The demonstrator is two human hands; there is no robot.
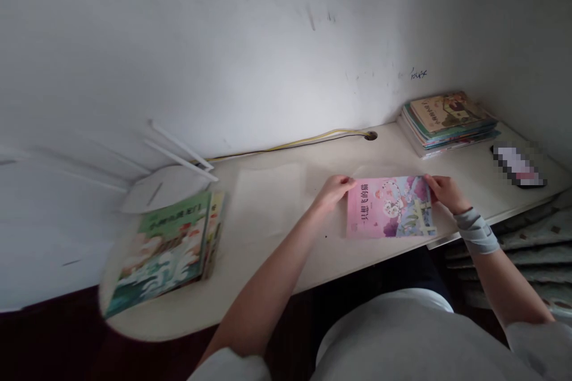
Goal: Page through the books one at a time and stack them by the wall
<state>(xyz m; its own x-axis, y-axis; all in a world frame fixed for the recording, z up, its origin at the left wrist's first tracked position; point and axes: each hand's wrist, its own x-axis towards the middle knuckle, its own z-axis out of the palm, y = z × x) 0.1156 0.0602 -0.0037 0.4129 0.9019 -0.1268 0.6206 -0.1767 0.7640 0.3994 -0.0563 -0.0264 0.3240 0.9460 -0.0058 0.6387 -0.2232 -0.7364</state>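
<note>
Both my hands grip a thin pink picture book (388, 208) by its two short sides, above the front part of the white desk (268, 256). My left hand (335, 190) pinches the left edge near its upper corner, thumb on the cover. At the opposite upper corner, my right hand (448, 192) closes on the edge, with a grey band around that wrist. The cover faces up, turned sideways, and shows a white cat, Chinese characters and a fence. Most of the fingers are hidden beneath the book.
A pile of books (451, 122) stands at the back right, beside a phone (518, 165). Several picture books (165, 250) lie at the left, in front of a white router (167, 187) with antennas. Cables (286, 146) run along the wall into a desk hole (370, 136).
</note>
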